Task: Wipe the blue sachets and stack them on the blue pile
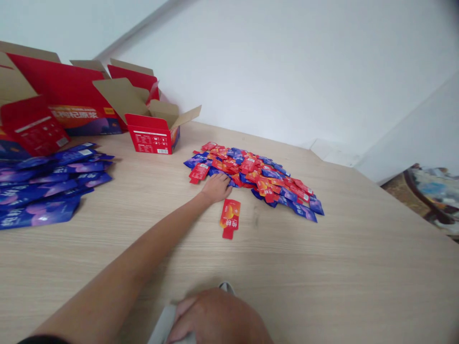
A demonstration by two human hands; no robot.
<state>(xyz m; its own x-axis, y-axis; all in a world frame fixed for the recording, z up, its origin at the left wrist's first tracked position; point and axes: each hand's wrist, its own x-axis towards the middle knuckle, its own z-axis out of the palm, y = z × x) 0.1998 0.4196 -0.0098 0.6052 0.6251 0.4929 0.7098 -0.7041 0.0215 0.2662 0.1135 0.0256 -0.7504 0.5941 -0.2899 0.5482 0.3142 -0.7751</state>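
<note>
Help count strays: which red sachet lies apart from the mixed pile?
The red sachet alone on the tabletop, nearer the camera than the left hand; the other red sachets are heaped with blue ones.

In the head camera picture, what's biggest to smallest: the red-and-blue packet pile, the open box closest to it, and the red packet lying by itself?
1. Red-and-blue packet pile
2. Open box
3. Red packet by itself
</note>
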